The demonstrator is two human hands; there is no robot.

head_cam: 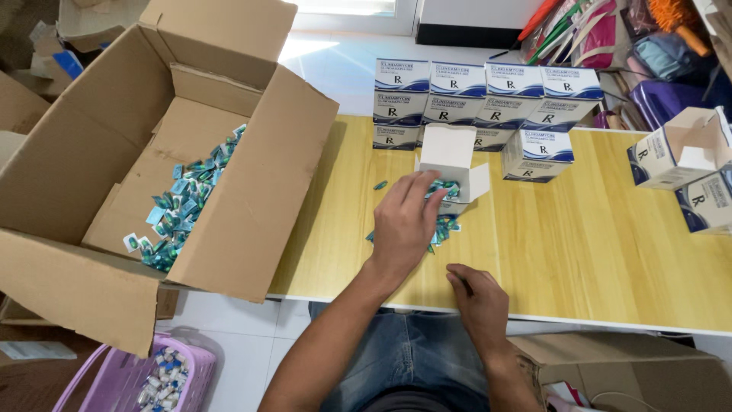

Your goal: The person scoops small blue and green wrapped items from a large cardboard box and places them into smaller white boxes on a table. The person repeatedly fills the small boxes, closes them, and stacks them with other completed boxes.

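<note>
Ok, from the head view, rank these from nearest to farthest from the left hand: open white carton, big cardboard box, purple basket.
From the left hand:
1. Open white carton, just beyond the fingers on the table.
2. Big cardboard box, off to the left.
3. Purple basket, down on the floor, lower left.

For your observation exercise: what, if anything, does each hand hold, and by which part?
The left hand lies palm down over the blue-green packets beside the open white box; whether it grips any cannot be told. The right hand rests on the table, apparently holding nothing.
</note>
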